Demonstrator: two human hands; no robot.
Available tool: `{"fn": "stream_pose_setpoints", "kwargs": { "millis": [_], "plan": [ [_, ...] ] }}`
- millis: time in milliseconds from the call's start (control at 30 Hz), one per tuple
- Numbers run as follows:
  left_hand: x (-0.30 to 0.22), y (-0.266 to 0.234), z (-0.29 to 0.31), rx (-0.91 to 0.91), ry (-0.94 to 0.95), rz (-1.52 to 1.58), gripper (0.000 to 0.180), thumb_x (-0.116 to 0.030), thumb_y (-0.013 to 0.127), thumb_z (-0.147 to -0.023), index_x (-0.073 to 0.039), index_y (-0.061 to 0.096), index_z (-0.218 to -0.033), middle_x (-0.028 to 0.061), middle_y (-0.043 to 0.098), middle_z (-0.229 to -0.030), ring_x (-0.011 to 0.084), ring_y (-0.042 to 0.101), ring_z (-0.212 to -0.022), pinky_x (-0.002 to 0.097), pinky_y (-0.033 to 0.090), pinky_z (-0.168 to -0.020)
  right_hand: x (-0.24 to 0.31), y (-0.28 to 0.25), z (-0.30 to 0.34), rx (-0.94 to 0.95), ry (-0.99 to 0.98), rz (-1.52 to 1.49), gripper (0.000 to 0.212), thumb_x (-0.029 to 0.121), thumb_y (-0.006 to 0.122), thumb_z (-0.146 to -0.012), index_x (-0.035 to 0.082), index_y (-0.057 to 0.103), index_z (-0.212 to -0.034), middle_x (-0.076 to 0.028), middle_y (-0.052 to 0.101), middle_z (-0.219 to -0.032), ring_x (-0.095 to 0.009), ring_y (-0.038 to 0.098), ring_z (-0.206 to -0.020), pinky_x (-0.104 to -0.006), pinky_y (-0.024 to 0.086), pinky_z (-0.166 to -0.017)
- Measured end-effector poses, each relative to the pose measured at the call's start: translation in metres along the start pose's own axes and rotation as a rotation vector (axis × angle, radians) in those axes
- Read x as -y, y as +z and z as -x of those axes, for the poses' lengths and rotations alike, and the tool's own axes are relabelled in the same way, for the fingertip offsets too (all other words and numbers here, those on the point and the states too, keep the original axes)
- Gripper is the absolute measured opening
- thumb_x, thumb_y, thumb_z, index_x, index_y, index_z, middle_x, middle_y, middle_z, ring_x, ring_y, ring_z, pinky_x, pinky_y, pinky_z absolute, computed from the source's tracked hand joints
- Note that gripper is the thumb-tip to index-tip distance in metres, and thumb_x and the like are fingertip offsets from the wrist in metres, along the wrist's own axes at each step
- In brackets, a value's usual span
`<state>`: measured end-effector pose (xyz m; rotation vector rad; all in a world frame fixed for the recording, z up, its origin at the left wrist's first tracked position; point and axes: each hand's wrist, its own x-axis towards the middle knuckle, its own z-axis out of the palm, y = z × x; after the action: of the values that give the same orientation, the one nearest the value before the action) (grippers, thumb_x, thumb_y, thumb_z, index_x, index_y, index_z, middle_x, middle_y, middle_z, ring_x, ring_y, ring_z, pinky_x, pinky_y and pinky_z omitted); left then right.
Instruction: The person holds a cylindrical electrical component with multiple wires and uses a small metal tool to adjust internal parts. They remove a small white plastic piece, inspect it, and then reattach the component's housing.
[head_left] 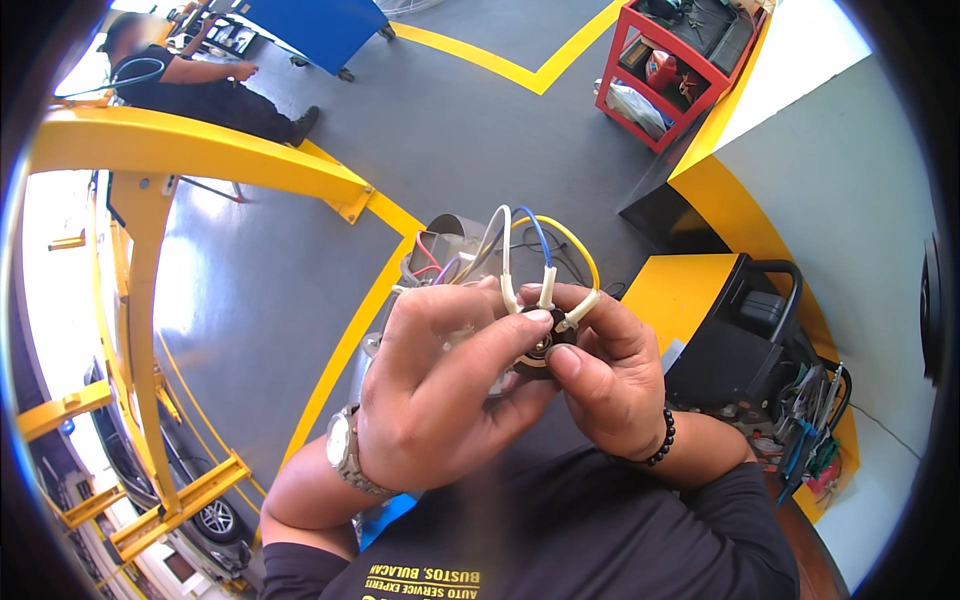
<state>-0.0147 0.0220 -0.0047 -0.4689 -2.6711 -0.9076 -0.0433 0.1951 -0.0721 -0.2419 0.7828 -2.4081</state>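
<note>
One small black round part (541,353) sits between the person's two hands, in front of the chest. Its ringed face turns up toward the wearer; the body looks roundish, so no clear long axis shows (the fingers cover a good deal of it). Three pale sleeves leave its far edge and point away from the person: the left sleeve (507,290) leans slightly left, the middle sleeve (547,288) runs nearly straight ahead, and the right sleeve (583,306) slants off to the right.

Three wires continue from them, one each: a whitish wire (492,232), a blue wire (535,226) and a yellow wire (575,238). All three arch outward, the whitish one bending back leftward to a metal housing (458,225) just beyond the left hand.

The left hand (445,365) grips the part, thumb pressed on its upper face; the right hand (612,365) pinches it from the right, thumb on the near side. One watch (345,450) circles the left wrist, one beaded bracelet (663,440) the right. Farther off stand one red cart (690,70) and one blue cabinet (315,30), with one co-worker (190,85) seated near the latter.
</note>
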Motion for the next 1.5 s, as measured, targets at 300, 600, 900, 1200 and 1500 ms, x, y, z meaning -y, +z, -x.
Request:
{"fn": "stream_pose_setpoints", "kwargs": {
  "millis": [300,600,900,1200,1500],
  "plan": [
    [0.003,-0.004,-0.001,0.046,0.013,0.029,0.047,-0.006,0.088,-0.07,-0.007,0.066,-0.111,0.0102,0.047,-0.107,0.0288,0.069,-0.1,0.038,0.058,-0.086,0.0,-0.005,-0.007,0.029,-0.015,0.024,0.048,-0.002,0.06,-0.095,-0.003,0.044,-0.14,-0.016,0.058,-0.133,-0.024,0.056,-0.126,-0.0425,0.043,-0.11],
    [0.013,-0.016,0.008,-0.159,-0.162,0.332,0.05,-0.003,0.086,-0.071,0.001,0.063,-0.116,0.0126,0.049,-0.113,0.022,0.065,-0.096,0.0323,0.057,-0.082,0.009,0.003,-0.011,0.154,0.006,0.056,0.056,0.003,0.066,-0.09,-0.006,0.042,-0.139,-0.017,0.053,-0.135,-0.023,0.063,-0.114,-0.0363,0.051,-0.097],
    [0.045,-0.014,0.006,-0.489,-0.64,1.623,0.048,-0.032,0.044,-0.102,0.007,0.053,-0.129,0.0252,0.068,-0.113,0.0378,0.071,-0.102,0.0494,0.054,-0.101,0.014,0.011,-0.045,0.157,-0.471,0.8,0.034,0.003,0.074,-0.08,-0.005,0.062,-0.111,-0.015,0.066,-0.097,-0.019,0.067,-0.069,-0.0287,0.055,-0.065],
    [0.043,-0.018,-0.001,-0.33,-0.729,1.765,0.027,-0.022,0.054,-0.1,0.001,0.059,-0.113,0.0168,0.069,-0.112,0.0274,0.069,-0.103,0.0459,0.053,-0.099,0.016,0.02,-0.08,0.23,-0.782,1.139,0.053,0.014,0.086,-0.078,-0.005,0.058,-0.119,-0.017,0.064,-0.101,-0.023,0.068,-0.081,-0.0322,0.058,-0.068],
    [0.043,-0.016,0.001,-0.347,-0.738,1.723,0.023,-0.019,0.059,-0.097,0.0,0.06,-0.11,0.0116,0.069,-0.104,0.0192,0.067,-0.096,0.0354,0.055,-0.089,0.003,0.023,-0.082,0.132,-1.03,1.45,0.04,0.025,0.085,-0.078,-0.001,0.062,-0.098,-0.014,0.064,-0.089,-0.027,0.068,-0.07,-0.0346,0.055,-0.057]
  ]
}}
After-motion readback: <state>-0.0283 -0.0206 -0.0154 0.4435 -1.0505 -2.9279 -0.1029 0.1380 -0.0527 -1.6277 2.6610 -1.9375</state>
